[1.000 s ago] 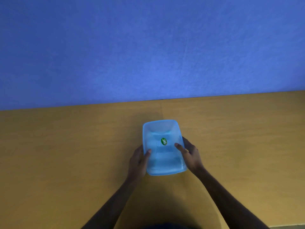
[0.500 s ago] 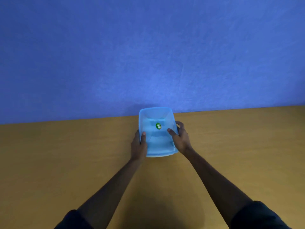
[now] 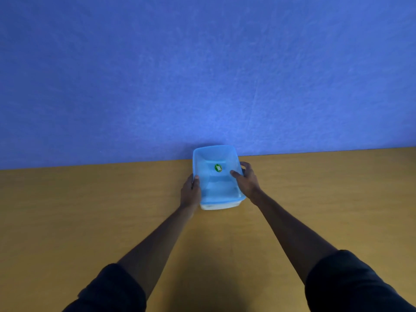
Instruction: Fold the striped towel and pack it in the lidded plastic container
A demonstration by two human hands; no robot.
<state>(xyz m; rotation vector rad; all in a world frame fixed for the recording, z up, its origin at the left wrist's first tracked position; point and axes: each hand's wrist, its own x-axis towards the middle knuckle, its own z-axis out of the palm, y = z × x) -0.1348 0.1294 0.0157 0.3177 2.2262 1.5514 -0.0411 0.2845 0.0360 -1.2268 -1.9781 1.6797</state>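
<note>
While both arms are stretching out over the table [image 3: 90, 210], the person is gripping the container [image 3: 217, 179] from its two long sides. Left hand [image 3: 191, 192] is pressing flat against the left wall, thumb hooking over the lid [image 3: 216, 158] rim. Right hand [image 3: 246, 180] is wrapping the right wall, thumb lying on top of the lid and fingers [image 3: 245, 165] curling round the far side of the rim. So both hands are closing on the container, neither one hanging loose or spread wide.

Container is sitting on the table at the far edge, its back end right up against the blue wall [image 3: 202, 75]; whether it is actually touching the wall is not resolvable. It is looking slightly skewed, near end pointing a bit to the right. Lid is sitting on it, pale blue and translucent, with a green oval sticker [image 3: 218, 168] showing near the middle. Base is showing whitish below the lid rim at the near end.

Contents are not readable through the plastic, so the towel is not showing anywhere in view. Dark sleeves [image 3: 351, 284] are covering both upper arms at the bottom corners. A shadow is falling on the table between the forearms.
</note>
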